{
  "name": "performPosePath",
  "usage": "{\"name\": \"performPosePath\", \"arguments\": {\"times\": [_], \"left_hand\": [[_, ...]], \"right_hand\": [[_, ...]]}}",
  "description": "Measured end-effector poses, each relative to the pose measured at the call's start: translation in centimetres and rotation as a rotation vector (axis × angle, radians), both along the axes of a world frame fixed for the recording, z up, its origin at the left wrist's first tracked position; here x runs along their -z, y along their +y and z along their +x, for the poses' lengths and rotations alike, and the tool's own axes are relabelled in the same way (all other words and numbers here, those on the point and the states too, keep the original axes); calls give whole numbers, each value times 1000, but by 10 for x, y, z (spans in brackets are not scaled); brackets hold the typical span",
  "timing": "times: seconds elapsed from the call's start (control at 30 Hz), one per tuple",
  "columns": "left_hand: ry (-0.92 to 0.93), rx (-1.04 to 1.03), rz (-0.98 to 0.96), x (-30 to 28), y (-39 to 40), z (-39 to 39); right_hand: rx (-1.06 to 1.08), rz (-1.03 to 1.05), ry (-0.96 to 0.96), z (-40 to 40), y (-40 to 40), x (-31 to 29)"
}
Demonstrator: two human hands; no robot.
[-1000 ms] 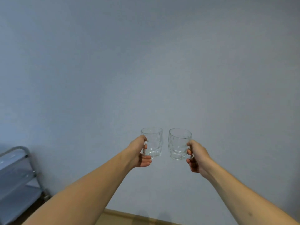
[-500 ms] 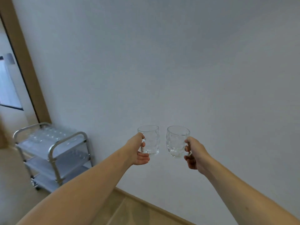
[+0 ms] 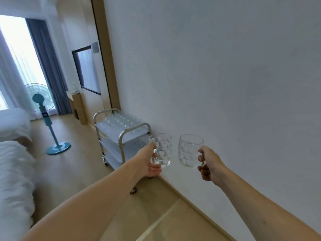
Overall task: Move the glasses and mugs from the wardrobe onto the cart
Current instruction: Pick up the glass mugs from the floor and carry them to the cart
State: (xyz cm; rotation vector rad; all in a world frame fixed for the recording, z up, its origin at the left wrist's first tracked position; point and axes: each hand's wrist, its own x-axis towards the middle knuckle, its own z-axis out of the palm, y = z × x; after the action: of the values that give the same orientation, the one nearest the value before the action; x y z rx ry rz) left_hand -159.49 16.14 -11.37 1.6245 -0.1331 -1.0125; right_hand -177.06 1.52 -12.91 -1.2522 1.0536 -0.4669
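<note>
I carry two clear dimpled glass mugs, both upright and held out in front of me. My left hand (image 3: 150, 161) grips the handle of the left mug (image 3: 164, 150). My right hand (image 3: 209, 164) grips the handle of the right mug (image 3: 189, 150). Ahead and to the left stands a steel three-shelf cart (image 3: 133, 130) against the white wall. Several glasses (image 3: 121, 120) stand on its top shelf. The left mug overlaps the cart's near handle in the view. The wardrobe is out of sight.
A white wall (image 3: 225, 75) runs along my right. A teal standing fan (image 3: 44, 108) stands on the wood floor at left, near grey curtains (image 3: 48, 66). White beds (image 3: 13, 171) fill the left edge. A wall-mounted screen (image 3: 86, 70) hangs beyond the cart.
My view has swung left: the cart has come from the frame's left edge towards the centre, and the room with fan and beds has appeared. Both hands still hold the mugs.
</note>
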Motion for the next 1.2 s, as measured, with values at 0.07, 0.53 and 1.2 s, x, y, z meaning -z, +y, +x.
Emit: {"name": "performPosePath", "arguments": {"times": [0.07,0.53,1.2], "left_hand": [[10,-58,9,6,11,24],[-16,-415,50,8,21,224],[69,-621,40,44,3,402]], "right_hand": [[-55,3,10,33,3,4],[-402,45,2,285,-28,11],[-605,33,79,501,-56,42]]}}
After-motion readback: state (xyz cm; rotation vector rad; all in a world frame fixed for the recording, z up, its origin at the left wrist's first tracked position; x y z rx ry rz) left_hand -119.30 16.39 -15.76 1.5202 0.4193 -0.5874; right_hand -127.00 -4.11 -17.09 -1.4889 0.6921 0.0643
